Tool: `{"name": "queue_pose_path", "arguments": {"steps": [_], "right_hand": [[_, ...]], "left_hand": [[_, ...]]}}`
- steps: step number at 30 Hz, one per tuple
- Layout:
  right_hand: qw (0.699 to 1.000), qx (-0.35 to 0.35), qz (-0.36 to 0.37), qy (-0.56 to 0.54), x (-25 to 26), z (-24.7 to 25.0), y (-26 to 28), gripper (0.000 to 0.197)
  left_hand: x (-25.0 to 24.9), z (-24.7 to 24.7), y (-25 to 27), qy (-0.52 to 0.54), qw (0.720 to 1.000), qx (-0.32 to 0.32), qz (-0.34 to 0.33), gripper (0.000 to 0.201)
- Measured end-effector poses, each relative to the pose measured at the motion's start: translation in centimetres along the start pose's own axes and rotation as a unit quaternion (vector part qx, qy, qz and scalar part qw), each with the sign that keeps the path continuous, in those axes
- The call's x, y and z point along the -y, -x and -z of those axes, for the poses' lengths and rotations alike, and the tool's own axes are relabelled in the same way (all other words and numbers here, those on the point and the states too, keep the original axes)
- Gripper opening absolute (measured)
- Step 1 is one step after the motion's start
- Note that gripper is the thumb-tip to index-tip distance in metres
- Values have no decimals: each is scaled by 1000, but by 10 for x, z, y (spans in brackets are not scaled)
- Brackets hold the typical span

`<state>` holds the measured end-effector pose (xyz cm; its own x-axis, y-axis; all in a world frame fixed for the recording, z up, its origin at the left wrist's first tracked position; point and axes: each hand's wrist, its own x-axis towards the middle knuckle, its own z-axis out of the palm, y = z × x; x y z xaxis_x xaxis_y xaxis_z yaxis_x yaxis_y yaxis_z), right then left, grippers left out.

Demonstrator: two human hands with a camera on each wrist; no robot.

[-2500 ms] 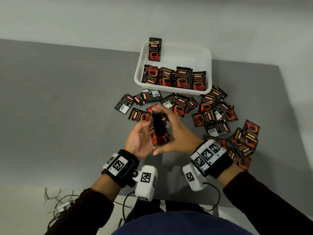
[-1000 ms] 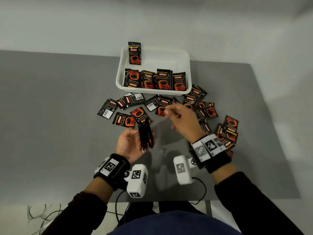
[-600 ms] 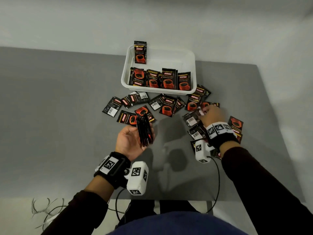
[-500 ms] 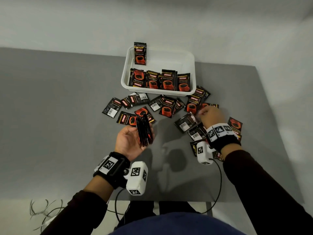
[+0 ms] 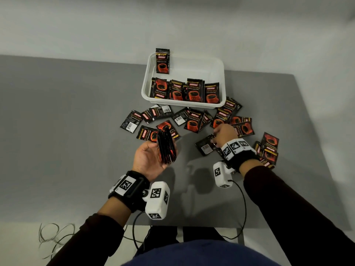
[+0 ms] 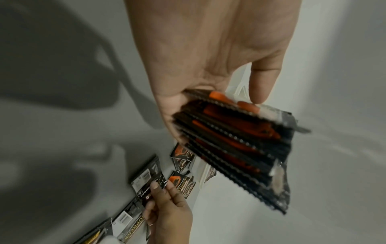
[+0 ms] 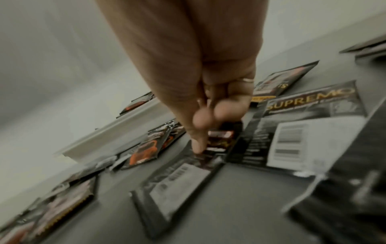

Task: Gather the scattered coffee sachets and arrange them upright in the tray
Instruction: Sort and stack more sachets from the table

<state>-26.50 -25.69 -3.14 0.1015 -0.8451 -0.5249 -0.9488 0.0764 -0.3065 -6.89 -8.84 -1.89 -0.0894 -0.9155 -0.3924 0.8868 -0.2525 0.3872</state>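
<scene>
Grey surface runs from me to a pale wall, and a white tray sits at its far edge, a little right of centre. Inside the tray, a row of four sachets stands upright against the near wall, and one more sachet stands alone in the far left corner. Loose sachets lie scattered flat on the surface just near the tray, some face up showing a red cup, some face down showing a barcode, and more of them are piled at the right edge. My left hand is palm up above the surface, near the middle, and it holds a stack of sachets on edge; the left wrist view shows the stack fanned out across my fingers, with the thumb against its top edge. My right hand is down at the surface to the right, among the loose packets. Its thumb and fingers are drawn together on the end of one face-down sachet that lies flat, barcode up; the view is blurred, but the fingers look pinched on it.
</scene>
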Motion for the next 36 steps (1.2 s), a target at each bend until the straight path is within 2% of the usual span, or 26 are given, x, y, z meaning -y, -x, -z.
{"name": "queue_pose_path", "arguments": {"steps": [4, 6, 9, 10, 12, 15, 20, 22, 25, 28, 31, 33, 36], "right_hand": [[995, 16, 21, -93, -5, 5, 14, 22], [980, 13, 109, -165, -1, 16, 32, 13], [930, 35, 312, -191, 17, 38, 66, 20], [912, 47, 356, -197, 27, 41, 79, 20], [890, 67, 395, -218, 45, 36, 94, 20], [883, 79, 391, -247, 72, 13, 104, 23], [898, 2, 395, -194, 81, -7, 95, 21], [902, 11, 382, -202, 79, -10, 92, 29], [899, 44, 337, -277, 74, -15, 87, 38], [929, -25, 297, -220, 57, -21, 75, 28], [967, -103, 200, -117, 44, -23, 50, 26], [974, -144, 137, -106, 45, -23, 29, 36], [981, -128, 130, -60, 55, -23, 4, 61]], "left_hand": [[-2, 4, 2, 26, 1000, 15, -4, 43], [-4, 7, 3, 24, 1000, 18, -7, 44], [-6, 10, 3, 4, 1000, 25, -3, 45], [-5, 10, 2, -15, 1000, 26, 0, 45], [-3, 7, 0, -42, 999, 19, 9, 47], [1, 3, -1, -45, 999, 24, 21, 54], [-2, 5, 2, -22, 997, 59, 33, 53], [-6, 6, 5, -40, 997, 59, 41, 51], [-11, 12, 6, -39, 997, 42, 47, 57], [-17, 18, 8, -15, 999, 34, 34, 58], [-23, 25, 13, 12, 999, 31, 9, 54], [-27, 29, 18, 22, 1000, 19, -6, 57], [-31, 32, 25, 25, 1000, 1, -19, 59]]}}
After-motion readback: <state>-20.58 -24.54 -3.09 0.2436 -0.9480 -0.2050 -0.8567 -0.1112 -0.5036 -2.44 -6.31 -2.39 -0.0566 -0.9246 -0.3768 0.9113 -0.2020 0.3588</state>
